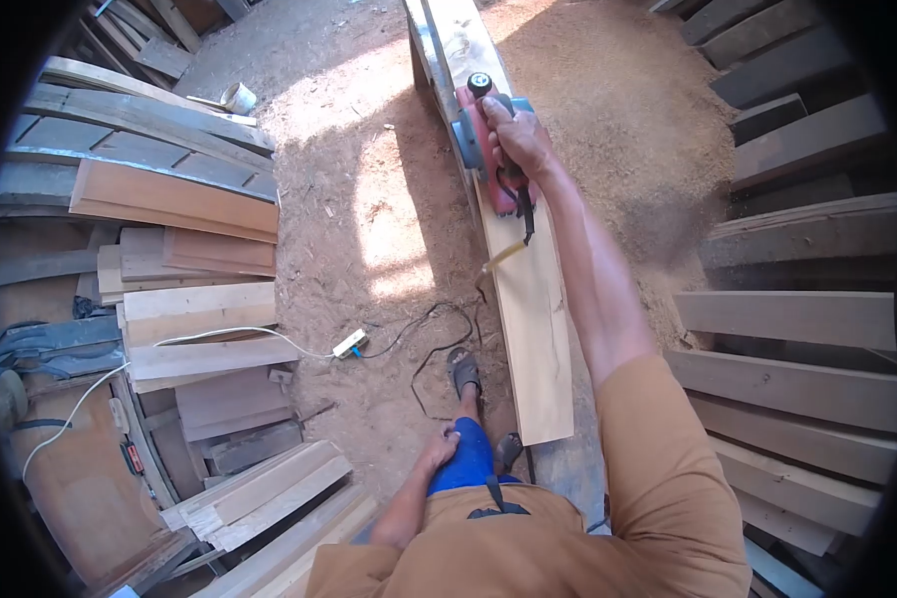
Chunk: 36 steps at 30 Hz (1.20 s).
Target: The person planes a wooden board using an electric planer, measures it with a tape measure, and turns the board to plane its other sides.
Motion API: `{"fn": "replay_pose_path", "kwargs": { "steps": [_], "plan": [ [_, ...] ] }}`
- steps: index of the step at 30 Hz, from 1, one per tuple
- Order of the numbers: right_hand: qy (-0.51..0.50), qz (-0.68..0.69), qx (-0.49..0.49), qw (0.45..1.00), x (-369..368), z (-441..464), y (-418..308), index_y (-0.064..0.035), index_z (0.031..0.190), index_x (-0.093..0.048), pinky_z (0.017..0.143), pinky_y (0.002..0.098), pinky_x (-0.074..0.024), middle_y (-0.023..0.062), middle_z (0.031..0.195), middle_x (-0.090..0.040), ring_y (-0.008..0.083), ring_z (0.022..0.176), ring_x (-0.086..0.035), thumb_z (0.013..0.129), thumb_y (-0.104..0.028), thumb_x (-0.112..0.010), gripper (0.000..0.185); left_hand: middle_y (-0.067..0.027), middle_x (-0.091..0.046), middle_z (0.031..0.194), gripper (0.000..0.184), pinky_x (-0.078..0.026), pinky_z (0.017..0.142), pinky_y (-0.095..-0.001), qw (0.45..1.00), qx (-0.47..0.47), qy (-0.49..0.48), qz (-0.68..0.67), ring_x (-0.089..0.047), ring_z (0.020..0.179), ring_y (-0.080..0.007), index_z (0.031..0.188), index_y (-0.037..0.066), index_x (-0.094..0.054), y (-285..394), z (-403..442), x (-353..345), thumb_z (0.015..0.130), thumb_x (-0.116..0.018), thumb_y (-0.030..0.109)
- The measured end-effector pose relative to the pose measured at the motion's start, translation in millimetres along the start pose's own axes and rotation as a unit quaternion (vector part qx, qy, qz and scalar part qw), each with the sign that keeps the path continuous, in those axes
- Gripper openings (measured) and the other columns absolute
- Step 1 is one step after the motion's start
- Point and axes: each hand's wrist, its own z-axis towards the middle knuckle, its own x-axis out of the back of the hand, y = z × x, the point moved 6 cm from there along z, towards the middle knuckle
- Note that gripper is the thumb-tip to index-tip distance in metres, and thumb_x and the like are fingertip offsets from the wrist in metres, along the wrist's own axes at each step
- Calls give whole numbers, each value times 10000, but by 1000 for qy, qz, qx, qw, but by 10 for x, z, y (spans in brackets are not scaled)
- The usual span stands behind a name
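Note:
My right hand (pixel 516 138) is wrapped round the handle of a red electric planer (pixel 478 149) with a black front knob. The planer sits on a long pale board (pixel 533 339) that lies lengthwise on a narrow bench (pixel 458 40). From the planer's rear a dark cord (pixel 526 214) hangs down, with a yellowish section beside the board's left edge. My left hand (pixel 441 445) rests on my leg by the hem of the blue shorts, its fingers curled; whether anything is in them is hidden.
Stacked boards (pixel 199 299) line the left side, and more planks (pixel 787 389) stand along the right. A white power strip (pixel 350 344) with cables lies on the floor left of my feet. Sawdust (pixel 648 130) covers the ground right of the bench. A pale container (pixel 238 98) lies at the upper left.

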Motion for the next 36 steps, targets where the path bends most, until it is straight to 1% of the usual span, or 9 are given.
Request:
{"fn": "replay_pose_path", "kwargs": {
  "steps": [7, 10, 12, 15, 19, 24, 27, 30, 36],
  "plan": [
    [21, 90, -22, 995, 87, -657, 316, -62, 808, -669, 462, 255, -471, 1, 648, -623, 91, 515, -588, 996, -486, -625, 465, -161, -714, 1158, 369, -514, 973, -368, 983, -103, 135, -73, -670, 1086, -242, 1259, -20, -630, 508, 496, 554, 985, -623, 228],
    [30, 100, -30, 994, 112, -1428, 635, -73, 813, -677, 448, 261, -466, 2, 625, -618, 89, 497, -582, 1010, -410, -616, 395, -166, -697, 1215, 400, -498, 1006, -367, 960, -215, 166, -68, -660, 1131, -244, 1328, -20, -601, 1310, 538, 821, 1004, -593, 214],
    [-17, 110, -37, 993, 74, -1956, 1016, -9, 953, -636, 484, 297, -456, 27, 666, -592, 114, 523, -540, 992, -464, -607, 457, -174, -667, 1278, 431, -484, 1024, -364, 944, -269, 174, -80, -646, 1158, -242, 1387, -11, -563, 1871, 452, 862, 1030, -544, 229],
    [0, 75, -23, 997, 98, -2970, 1333, 52, 1090, -624, 729, 370, -524, 116, 822, -666, 210, 773, -642, 990, -392, -600, 456, -168, -624, 1351, 507, -490, 1002, -368, 957, -232, 56, -164, -630, 1181, -249, 1516, 67, -447, 2320, 546, 611, 1066, -452, 300],
    [1, 12, -29, 1000, 223, -4445, 1565, 43, 1231, -596, 876, 435, -515, 243, 1015, -677, 363, 979, -669, 962, -350, -587, 476, -132, -539, 1478, 557, -471, 1036, -464, 936, -183, -131, -270, -590, 1243, -306, 1624, 164, -259, 2833, 20, 100, 1105, -313, 358],
    [11, 14, -42, 999, 281, -5653, 1890, 34, 1315, -562, 931, 467, -507, 286, 1102, -672, 425, 1061, -671, 943, -366, -582, 547, -153, -433, 1562, 601, -441, 1063, -529, 941, -149, -115, -282, -522, 1321, -329, 1632, 207, -244, 2778, -22, 0, 1097, -304, 473],
    [58, 6, 4, 998, 255, -5395, 1796, 31, 1310, -564, 906, 466, -517, 278, 1067, -682, 415, 1037, -683, 942, -363, -587, 540, -203, -412, 1562, 609, -435, 1070, -531, 930, -144, -135, -309, -502, 1339, -345, 1625, 202, -265, 2756, 24, 13, 1096, -295, 502],
    [20, 9, -31, 999, 220, -4582, 1615, 27, 1318, -563, 859, 447, -536, 266, 1032, -698, 394, 988, -704, 950, -345, -595, 524, -166, -515, 1471, 587, -502, 994, -439, 916, -150, -150, -340, -584, 1235, -289, 1606, 229, -333, 2663, 137, 27, 1089, -339, 506],
    [14, -48, 6, 999, 252, -2476, 910, 115, 1287, -563, 824, 451, -543, 311, 879, -700, 421, 930, -717, 976, -486, -532, 678, -198, -389, 1580, 593, -446, 1065, -482, 919, -141, -170, -326, -503, 1328, -361, 1634, 214, -251, 2554, 78, -61, 1106, -276, 484]
  ]
}}
